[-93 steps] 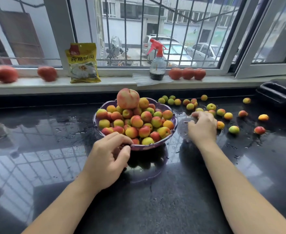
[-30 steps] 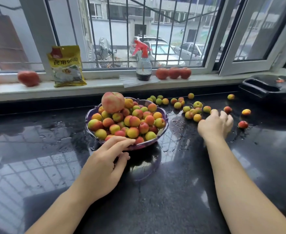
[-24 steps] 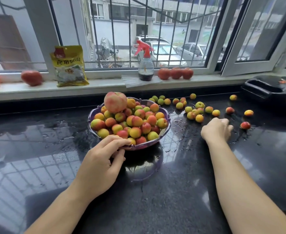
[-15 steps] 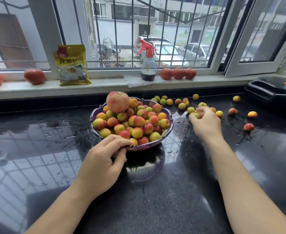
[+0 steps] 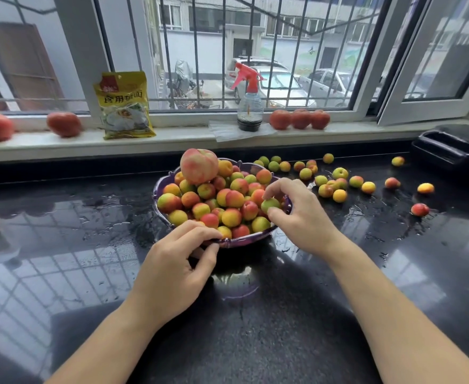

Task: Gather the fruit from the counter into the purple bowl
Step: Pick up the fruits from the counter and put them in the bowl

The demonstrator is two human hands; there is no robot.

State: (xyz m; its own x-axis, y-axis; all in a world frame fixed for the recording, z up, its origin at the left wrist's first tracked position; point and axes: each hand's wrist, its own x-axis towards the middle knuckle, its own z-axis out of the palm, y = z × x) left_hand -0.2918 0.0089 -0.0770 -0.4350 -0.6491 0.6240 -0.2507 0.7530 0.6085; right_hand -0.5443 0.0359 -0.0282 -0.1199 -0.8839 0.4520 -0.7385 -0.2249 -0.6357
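A small green-yellow apricot-like fruit (image 5: 270, 204) is pinched between the thumb and curled fingers of the right hand (image 5: 299, 214), just over the right side of the scalloped purple plastic bowl (image 5: 229, 241). The near rim of that bowl is gripped by the left hand (image 5: 172, 270), with the fingers curled over the edge and the thumb beneath it. The bowl is already heaped above its rim with small red, orange and green fruit, and one large pink peach (image 5: 199, 166) is perched on the far side of the heap.

The main hazard is judged to be overflow. If the pinched fruit is dropped rather than set into a hollow, neighbours at the rim may be knocked loose and sent rolling over the glossy black stone counter (image 5: 89, 245), which is beaded with water and offers little to stop them. The peach could be dislodged by the same jolt.

A scatter of loose fruit (image 5: 340, 195) is left on the counter to the right of the bowl, some near it and some well apart toward the black tray (image 5: 449, 146). Room for all of it is judged doubtful. Should the left hand's hold be relaxed, the bowl may be pushed or tipped on the wet surface.
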